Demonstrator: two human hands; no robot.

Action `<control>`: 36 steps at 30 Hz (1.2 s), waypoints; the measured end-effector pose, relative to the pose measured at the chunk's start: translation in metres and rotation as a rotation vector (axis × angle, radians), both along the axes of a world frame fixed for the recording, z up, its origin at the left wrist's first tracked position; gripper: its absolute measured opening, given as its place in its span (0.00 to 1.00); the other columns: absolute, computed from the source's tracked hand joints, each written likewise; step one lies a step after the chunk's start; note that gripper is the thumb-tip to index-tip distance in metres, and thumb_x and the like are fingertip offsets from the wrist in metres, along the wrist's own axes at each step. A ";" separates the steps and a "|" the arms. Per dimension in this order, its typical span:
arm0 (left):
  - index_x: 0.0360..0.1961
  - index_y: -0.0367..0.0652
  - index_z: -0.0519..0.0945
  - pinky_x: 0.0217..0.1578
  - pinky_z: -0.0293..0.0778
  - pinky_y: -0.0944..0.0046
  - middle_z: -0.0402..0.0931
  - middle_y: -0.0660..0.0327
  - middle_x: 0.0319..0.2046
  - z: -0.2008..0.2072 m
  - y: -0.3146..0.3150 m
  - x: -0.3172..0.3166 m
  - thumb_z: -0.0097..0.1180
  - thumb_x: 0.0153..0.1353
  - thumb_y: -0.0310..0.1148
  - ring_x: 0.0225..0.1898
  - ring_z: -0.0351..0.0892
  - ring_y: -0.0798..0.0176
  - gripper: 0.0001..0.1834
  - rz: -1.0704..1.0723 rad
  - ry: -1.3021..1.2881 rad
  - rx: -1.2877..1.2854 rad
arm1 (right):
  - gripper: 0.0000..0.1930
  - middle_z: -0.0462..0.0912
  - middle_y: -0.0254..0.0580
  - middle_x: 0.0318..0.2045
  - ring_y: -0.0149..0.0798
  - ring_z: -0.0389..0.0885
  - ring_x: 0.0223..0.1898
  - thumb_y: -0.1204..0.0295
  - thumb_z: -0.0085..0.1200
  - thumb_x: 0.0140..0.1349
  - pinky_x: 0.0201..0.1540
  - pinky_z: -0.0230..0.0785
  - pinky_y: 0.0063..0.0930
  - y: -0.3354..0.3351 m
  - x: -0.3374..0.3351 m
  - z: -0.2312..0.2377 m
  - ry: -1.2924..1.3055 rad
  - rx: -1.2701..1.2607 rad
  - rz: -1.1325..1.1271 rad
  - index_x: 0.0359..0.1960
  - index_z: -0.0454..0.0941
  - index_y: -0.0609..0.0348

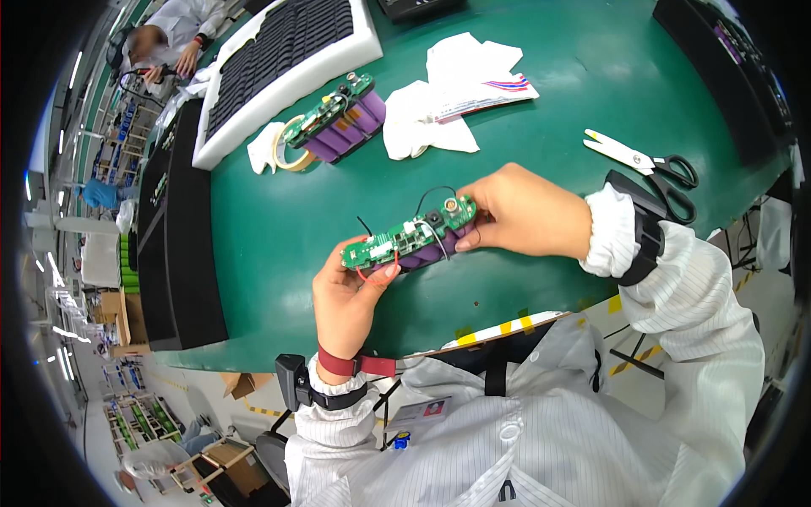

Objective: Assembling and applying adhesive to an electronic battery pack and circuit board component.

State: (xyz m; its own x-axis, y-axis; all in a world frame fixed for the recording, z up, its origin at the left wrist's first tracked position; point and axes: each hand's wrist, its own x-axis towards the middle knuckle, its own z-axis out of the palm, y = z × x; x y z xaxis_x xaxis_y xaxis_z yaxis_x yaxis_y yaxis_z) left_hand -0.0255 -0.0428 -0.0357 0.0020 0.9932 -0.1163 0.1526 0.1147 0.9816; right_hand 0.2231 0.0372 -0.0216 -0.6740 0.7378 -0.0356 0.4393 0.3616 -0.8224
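Between my two hands is a battery pack (411,240) of purple cells with a green circuit board along its top. My left hand (345,306) grips its left end, the thumb close to a red wire. At the right end, my right hand (525,211) pinches the pack between thumb and fingers. A thin black wire loops up from the board, and a white one crosses it. Beyond my hands a second purple battery pack (345,127) with a green board stands on the green table (549,139), beside a roll of tape (293,155).
White crumpled paper (431,118) and a flat packet (494,95) lie past my hands. Scissors (642,160) rest open at the right. A white foam tray (372,42) holds rows of black parts. Black bins (182,253) flank the table; another person (173,42) works at far left.
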 end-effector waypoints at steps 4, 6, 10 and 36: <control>0.51 0.30 0.74 0.44 0.78 0.67 0.81 0.59 0.39 0.004 0.005 0.007 0.67 0.55 0.20 0.40 0.81 0.67 0.22 -0.049 -0.045 -0.004 | 0.13 0.84 0.52 0.29 0.44 0.82 0.27 0.73 0.67 0.53 0.32 0.72 0.34 -0.006 0.013 -0.002 -0.005 -0.087 -0.055 0.37 0.79 0.66; 0.52 0.31 0.73 0.47 0.77 0.65 0.79 0.56 0.45 0.006 0.005 0.004 0.66 0.53 0.18 0.46 0.80 0.65 0.24 -0.067 0.047 -0.061 | 0.13 0.84 0.52 0.32 0.45 0.82 0.29 0.74 0.65 0.54 0.33 0.72 0.34 -0.014 0.017 -0.006 0.076 -0.044 -0.124 0.39 0.79 0.66; 0.57 0.37 0.73 0.57 0.71 0.59 0.68 0.54 0.62 0.028 0.002 0.000 0.63 0.49 0.15 0.61 0.69 0.57 0.31 -0.164 0.258 0.019 | 0.13 0.82 0.51 0.39 0.50 0.82 0.34 0.75 0.61 0.56 0.36 0.73 0.39 -0.031 0.042 0.012 0.069 0.272 -0.240 0.42 0.78 0.64; 0.44 0.35 0.79 0.38 0.75 0.68 0.82 0.57 0.32 0.040 0.008 0.050 0.72 0.46 0.23 0.33 0.79 0.66 0.22 -0.049 0.499 0.518 | 0.10 0.84 0.39 0.30 0.40 0.79 0.28 0.79 0.62 0.55 0.31 0.71 0.32 -0.088 -0.029 0.022 0.302 0.421 -0.854 0.39 0.83 0.61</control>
